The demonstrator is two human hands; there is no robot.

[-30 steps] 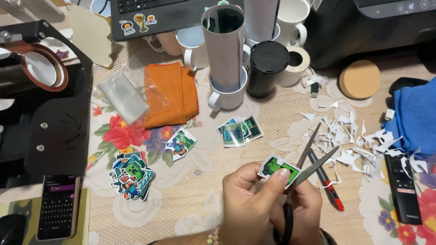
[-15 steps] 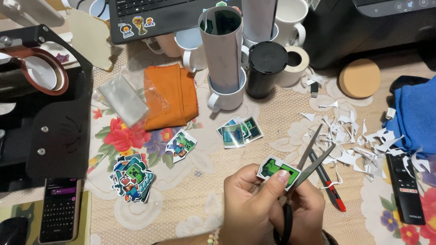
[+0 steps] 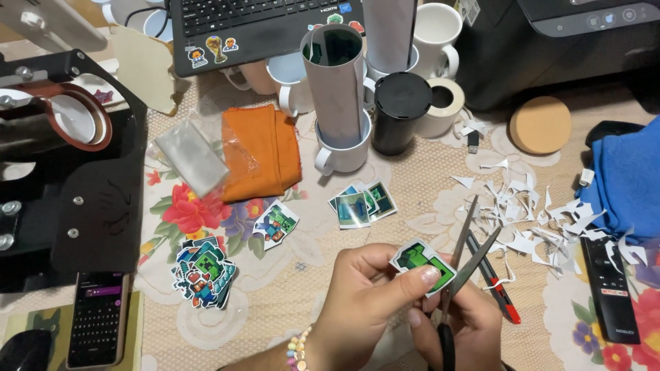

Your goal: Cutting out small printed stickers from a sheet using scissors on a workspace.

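Far left: black press machine (image 3: pixel 75 199) with a round brown clamp, a phone (image 3: pixel 96 319) lying below it. Next we see a pile of cut stickers (image 3: pixel 204 271) on the floral tablecloth (image 3: pixel 289 316), one loose sticker (image 3: pixel 276 223) beside it, a clear plastic bag (image 3: pixel 191 158) and a folded orange cloth (image 3: pixel 261 151) above. Laptop (image 3: pixel 254 27) sits at the top edge.

Centre: white mug (image 3: pixel 342 148) with a paper tube standing in it, black tumbler (image 3: pixel 401 113) just right of it, small stack of square stickers (image 3: pixel 362 204) in front.

Bottom centre: left hand (image 3: pixel 364 309) pinches a green sticker (image 3: pixel 423 264) between thumb and forefinger, clamped on its lower edge, held above the table. Right hand (image 3: pixel 457 330) is closed through the handles of the scissors (image 3: pixel 467 257); blades are apart, lower blade touching the sticker's right edge.

Right: red-and-black knife (image 3: pixel 493 282) lies just beside the scissors, white paper offcuts (image 3: pixel 543 220) scattered past it, cork disc (image 3: pixel 541 125) above. Far right: remote (image 3: pixel 612 288) and blue cloth (image 3: pixel 629 182).
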